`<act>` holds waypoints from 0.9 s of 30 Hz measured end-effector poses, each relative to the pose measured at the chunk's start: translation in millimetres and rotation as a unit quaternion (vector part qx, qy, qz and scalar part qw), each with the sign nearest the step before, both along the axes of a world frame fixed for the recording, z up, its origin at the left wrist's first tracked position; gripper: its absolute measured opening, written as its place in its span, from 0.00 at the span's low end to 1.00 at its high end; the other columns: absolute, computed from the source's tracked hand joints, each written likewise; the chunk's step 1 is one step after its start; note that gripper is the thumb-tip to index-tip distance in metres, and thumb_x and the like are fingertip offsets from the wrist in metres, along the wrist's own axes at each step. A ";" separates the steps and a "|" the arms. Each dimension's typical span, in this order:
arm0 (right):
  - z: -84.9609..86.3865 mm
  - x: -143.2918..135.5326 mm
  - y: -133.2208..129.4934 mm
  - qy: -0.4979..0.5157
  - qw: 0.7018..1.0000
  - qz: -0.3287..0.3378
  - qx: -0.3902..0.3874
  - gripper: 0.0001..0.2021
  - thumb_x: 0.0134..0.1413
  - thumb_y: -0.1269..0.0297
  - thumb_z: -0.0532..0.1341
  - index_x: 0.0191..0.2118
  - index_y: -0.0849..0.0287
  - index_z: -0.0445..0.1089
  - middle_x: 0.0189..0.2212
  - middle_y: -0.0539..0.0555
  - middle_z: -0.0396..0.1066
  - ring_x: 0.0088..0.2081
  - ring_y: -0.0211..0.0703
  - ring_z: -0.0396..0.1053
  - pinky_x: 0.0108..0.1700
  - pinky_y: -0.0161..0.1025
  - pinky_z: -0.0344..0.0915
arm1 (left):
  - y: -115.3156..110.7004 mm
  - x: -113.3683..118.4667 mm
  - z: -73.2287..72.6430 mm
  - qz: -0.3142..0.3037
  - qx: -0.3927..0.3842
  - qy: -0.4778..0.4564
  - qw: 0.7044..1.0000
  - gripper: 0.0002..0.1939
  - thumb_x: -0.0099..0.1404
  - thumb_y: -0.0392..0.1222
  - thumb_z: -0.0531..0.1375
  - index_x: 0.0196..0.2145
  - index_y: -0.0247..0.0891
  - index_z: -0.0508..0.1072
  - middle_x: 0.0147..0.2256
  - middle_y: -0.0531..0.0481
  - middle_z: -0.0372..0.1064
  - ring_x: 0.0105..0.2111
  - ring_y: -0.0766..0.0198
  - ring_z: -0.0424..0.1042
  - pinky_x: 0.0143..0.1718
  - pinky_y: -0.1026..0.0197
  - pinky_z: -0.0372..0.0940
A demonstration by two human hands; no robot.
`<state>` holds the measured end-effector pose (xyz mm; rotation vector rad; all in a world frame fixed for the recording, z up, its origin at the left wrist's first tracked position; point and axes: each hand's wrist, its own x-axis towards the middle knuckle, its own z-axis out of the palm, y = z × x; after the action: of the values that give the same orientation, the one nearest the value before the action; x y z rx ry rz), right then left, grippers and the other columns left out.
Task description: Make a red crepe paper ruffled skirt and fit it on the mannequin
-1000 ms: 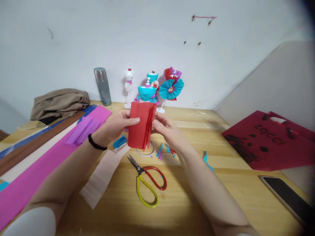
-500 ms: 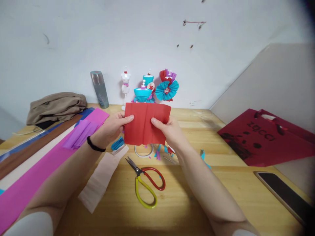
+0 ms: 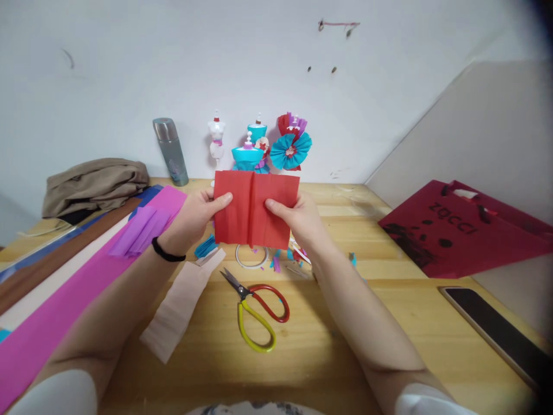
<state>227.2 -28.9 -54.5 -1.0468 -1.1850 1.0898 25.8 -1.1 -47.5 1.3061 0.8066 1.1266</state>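
Note:
A rectangle of red crepe paper is held up above the table, with a vertical fold ridge near its middle. My left hand pinches its left edge, thumb in front and fingers hidden behind. On the right edge my right hand grips it the same way. Below the paper lie scissors with one red and one yellow handle, blades slightly apart. A pale pink paper strip rests left of them. Behind the scissors are a white tape ring and a folded blue paper piece.
Small mannequins in crepe-paper outfits stand against the wall. Long paper strips and purple pieces lie left, near a brown cloth and a flask. A red bag and a phone are right.
The red paper now shows a sharper ridge down its middle, and its two halves look flatter. Both hands keep their grip on it. The camera view has shifted slightly.

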 end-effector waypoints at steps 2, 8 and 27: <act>1.3 -0.5 -1.0 0.004 1.000 0.009 0.012 0.20 0.44 0.51 0.72 0.41 0.57 0.77 0.45 0.57 0.80 0.49 0.57 0.76 0.51 0.51 0.73 | 0.3 0.2 -0.8 0.045 0.030 0.027 0.998 0.19 0.52 0.51 0.72 0.35 0.33 0.81 0.36 0.44 0.81 0.37 0.53 0.78 0.39 0.56 0.71; -2.1 -7.6 1.1 -0.061 0.996 0.030 0.052 0.22 0.42 0.51 0.73 0.43 0.56 0.75 0.47 0.59 0.78 0.50 0.57 0.75 0.51 0.51 0.73 | -3.0 5.6 -2.1 0.089 0.066 0.082 0.990 0.17 0.52 0.51 0.71 0.32 0.34 0.81 0.33 0.45 0.81 0.33 0.55 0.77 0.35 0.57 0.71; -0.9 7.3 6.7 -0.017 1.000 0.000 0.024 0.17 0.42 0.56 0.72 0.39 0.56 0.77 0.42 0.55 0.80 0.47 0.56 0.76 0.51 0.53 0.73 | 3.1 -11.3 7.2 -0.077 -0.026 0.034 0.996 0.18 0.53 0.44 0.72 0.42 0.36 0.82 0.40 0.43 0.81 0.38 0.53 0.79 0.38 0.56 0.72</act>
<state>234.5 -22.2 -55.3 -1.0321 -1.2323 1.0427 14.5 2.1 -40.4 1.3456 0.7659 0.9373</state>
